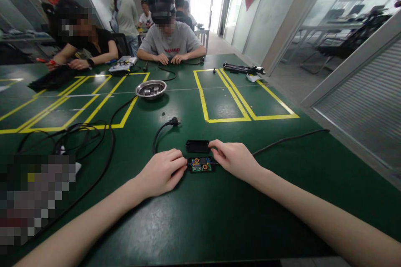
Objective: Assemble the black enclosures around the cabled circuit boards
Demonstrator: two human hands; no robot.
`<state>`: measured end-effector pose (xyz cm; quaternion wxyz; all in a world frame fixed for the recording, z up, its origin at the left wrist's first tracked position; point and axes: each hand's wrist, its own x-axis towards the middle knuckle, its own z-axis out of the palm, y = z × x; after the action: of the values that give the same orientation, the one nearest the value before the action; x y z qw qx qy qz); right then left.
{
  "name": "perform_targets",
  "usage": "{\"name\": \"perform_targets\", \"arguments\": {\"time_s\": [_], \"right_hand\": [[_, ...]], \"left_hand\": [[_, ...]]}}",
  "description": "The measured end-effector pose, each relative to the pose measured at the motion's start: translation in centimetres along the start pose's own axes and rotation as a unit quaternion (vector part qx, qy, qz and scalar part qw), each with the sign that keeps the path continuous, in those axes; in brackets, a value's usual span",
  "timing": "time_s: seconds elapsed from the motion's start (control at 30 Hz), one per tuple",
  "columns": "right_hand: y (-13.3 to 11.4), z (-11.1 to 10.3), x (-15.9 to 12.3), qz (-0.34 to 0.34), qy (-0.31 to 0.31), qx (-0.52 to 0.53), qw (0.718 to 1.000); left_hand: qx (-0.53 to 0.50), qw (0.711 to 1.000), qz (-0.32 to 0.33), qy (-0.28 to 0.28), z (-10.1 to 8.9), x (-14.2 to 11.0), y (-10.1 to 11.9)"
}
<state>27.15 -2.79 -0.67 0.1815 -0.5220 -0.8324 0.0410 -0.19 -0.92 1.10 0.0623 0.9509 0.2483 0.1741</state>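
An open black adapter case [190, 170] lies on the green table with its circuit board [198, 167] showing, two copper-wound coils on it. My left hand [166, 171] is closed at the case's left end, thumb and fingers bent together around that edge and the cable there. Just behind the case is a black plastic cover [197, 146], its hollow side up. The fingertips of my right hand [236, 158] are on the cover's right edge, with the thumb lower, near the case's right end. A black cord [290, 137] runs off to the right from behind this hand.
A plug [174, 122] on a short black cable lies behind my left hand. Farther back stands a metal bowl [151, 90] with small metal parts. Tangled cables [84, 131] lie at left. Yellow tape marks the table [200, 217]. Across it sit two people; a black folded tripod-like item [242, 68] lies right.
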Motion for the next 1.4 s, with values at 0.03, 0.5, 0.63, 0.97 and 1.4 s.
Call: {"name": "perform_targets", "arguments": {"time_s": [0.03, 0.5, 0.63, 0.97, 1.4], "right_hand": [[0.0, 0.0, 0.2, 0.006, -0.003, -0.001, 1.0], [1.2, -0.1, 0.4, 0.058, 0.05, 0.088, 0.993], [1.6, 0.0, 0.5, 0.033, 0.019, 0.112, 0.993], [1.2, 0.1, 0.5, 0.035, 0.004, 0.159, 0.987], [0.4, -0.1, -0.1, 0.041, 0.026, 0.378, 0.924]], "left_hand": [[-0.003, 1.0, 0.001, -0.001, 0.0, 0.1, 0.0], [0.021, 0.991, -0.055, 0.118, 0.1, 0.1, -1.2], [-0.016, 0.994, -0.084, 0.065, 1.0, 0.0, -1.6], [-0.067, 0.995, -0.062, 0.028, 1.2, -0.2, -1.4], [-0.293, 0.942, -0.144, 0.076, 1.2, -0.4, 0.7]]}}
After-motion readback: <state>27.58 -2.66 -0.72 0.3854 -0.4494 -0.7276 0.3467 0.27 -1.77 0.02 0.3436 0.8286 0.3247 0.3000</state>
